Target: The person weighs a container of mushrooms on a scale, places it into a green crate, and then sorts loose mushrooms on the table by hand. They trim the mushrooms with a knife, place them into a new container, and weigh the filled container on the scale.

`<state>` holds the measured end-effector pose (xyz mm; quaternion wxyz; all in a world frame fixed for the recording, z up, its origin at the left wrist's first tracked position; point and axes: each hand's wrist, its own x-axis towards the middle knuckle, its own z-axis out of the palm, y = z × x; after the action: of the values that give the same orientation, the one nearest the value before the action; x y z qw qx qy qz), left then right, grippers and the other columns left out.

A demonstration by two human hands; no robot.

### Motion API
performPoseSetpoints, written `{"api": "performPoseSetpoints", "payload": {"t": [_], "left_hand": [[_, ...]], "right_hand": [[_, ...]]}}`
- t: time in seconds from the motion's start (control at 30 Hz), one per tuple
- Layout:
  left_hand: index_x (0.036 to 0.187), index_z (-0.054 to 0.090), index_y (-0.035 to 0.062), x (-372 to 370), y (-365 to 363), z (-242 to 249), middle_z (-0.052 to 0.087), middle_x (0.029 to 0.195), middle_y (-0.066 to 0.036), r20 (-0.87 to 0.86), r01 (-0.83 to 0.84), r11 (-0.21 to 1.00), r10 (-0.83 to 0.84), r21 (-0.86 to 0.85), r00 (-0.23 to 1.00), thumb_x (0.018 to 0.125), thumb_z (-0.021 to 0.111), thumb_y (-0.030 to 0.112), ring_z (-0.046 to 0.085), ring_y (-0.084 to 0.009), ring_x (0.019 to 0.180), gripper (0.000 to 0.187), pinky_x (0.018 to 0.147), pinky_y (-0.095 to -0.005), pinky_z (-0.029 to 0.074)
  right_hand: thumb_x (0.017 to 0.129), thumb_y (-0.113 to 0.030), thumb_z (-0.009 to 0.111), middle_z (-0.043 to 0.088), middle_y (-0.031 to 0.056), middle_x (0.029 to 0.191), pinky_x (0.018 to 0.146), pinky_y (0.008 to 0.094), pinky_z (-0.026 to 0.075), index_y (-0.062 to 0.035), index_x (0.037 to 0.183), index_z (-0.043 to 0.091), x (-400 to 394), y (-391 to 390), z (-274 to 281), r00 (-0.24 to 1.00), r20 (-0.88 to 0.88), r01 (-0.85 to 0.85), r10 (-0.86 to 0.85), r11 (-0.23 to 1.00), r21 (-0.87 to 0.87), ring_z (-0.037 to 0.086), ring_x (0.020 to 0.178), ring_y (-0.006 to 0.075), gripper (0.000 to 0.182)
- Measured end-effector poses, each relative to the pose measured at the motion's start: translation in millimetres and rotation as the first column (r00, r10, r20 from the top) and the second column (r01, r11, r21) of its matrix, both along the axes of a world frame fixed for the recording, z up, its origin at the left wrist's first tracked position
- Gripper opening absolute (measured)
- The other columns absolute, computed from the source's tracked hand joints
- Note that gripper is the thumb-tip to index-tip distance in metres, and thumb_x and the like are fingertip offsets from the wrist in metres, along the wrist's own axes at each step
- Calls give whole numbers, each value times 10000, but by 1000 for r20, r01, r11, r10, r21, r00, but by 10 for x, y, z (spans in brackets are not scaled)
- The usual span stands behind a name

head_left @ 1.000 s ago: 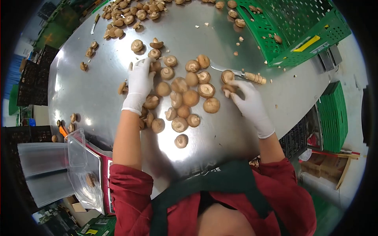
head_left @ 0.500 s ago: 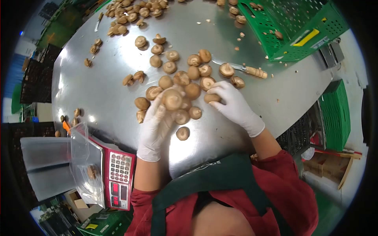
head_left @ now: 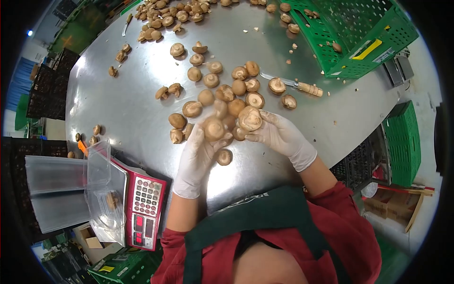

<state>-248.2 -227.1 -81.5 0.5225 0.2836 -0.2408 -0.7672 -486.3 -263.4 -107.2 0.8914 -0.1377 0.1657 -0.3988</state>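
White gloves cover both hands over a metal table. My left hand [head_left: 195,158] is closed around a brown-capped shiitake mushroom [head_left: 214,128], slightly blurred, its cap facing up. Between the thumb and fingers of my right hand [head_left: 283,136], another shiitake mushroom [head_left: 249,118] shows its pale underside and stem. Loose mushrooms [head_left: 192,109] lie just beyond both hands, some partly hidden by them. One mushroom [head_left: 224,156] rests on the metal between my wrists. A knife [head_left: 302,86] with a wooden handle lies past my right hand.
A heap of mushrooms [head_left: 182,12] covers the table's far side, with a second knife [head_left: 126,24] at its left. At the far right stands a green crate [head_left: 350,66]. A red scale [head_left: 146,203] with a clear plastic container [head_left: 106,208] sits at the near left.
My right hand has moved left, and its mushroom now shows its underside instead of its cap. My left hand, still holding a mushroom, has shifted slightly right. The whole view has shifted a little.
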Motion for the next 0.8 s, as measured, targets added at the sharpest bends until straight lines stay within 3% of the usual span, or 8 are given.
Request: {"api": "performPoseSetpoints", "payload": {"t": [0.1,0.3,0.4,0.5,0.6,0.7,0.77,0.8], "left_hand": [[1389,423,20,51,68,7,576,1271,-141,52,-6,1000,7,-22,999,995,533,318,599,-229,1123,507,915,-352,471],[1342,444,42,75,132,22,568,1201,-145,36,43,997,-41,-69,999,953,576,261,576,-244,1038,465,912,-359,460],[1322,454,44,49,176,63,559,1174,-142,70,29,998,-24,-64,997,938,588,248,552,-242,1039,455,907,-357,454],[1293,473,43,25,204,98,551,1171,-133,127,27,997,-18,-71,992,922,584,216,535,-231,1073,424,897,-346,450],[1282,485,50,16,203,106,551,1183,-119,135,66,994,-55,-83,989,903,578,178,528,-213,1084,412,877,-323,448],[1303,487,53,-70,197,98,572,1181,-94,158,104,993,-94,-58,983,898,590,164,545,-178,1042,433,842,-292,450],[1313,494,47,-154,219,35,589,1178,-76,272,123,992,-113,-19,956,916,611,161,555,-146,1013,430,823,-270,451],[1317,499,43,-194,233,21,596,1179,-68,330,127,992,-120,1,936,925,622,159,559,-131,1004,427,818,-261,453]], "right_hand": [[1058,-234,404,533,229,1353,1021,498,520,45,1397,401,11,-11,-78,988,151,-30,15,995,96,544,1248,411,439],[1054,-274,440,545,227,1349,1043,460,503,56,1421,379,46,25,10,997,71,-8,6,999,31,575,1227,355,497],[1037,-234,494,547,200,1326,1026,446,517,38,1366,426,54,53,36,997,-53,52,-55,997,-57,570,1227,351,432],[977,-158,614,574,136,1274,1064,386,463,18,1326,462,46,117,73,924,-310,141,-224,953,-268,570,1222,248,419],[902,-68,695,564,109,1262,1057,357,450,-2,1288,483,31,139,119,897,-337,139,-287,905,-402,545,1231,204,445],[827,-7,728,561,116,1291,1040,370,453,-35,1284,502,122,245,270,789,-411,116,-456,767,-631,545,1230,244,511],[783,12,737,549,124,1310,1042,385,447,-62,1277,515,151,292,357,509,-511,-156,-693,509,-846,537,1235,292,546],[761,21,742,543,127,1320,1044,393,444,-76,1273,522,167,316,370,354,-477,-326,-804,372,-869,533,1238,316,565]]}}
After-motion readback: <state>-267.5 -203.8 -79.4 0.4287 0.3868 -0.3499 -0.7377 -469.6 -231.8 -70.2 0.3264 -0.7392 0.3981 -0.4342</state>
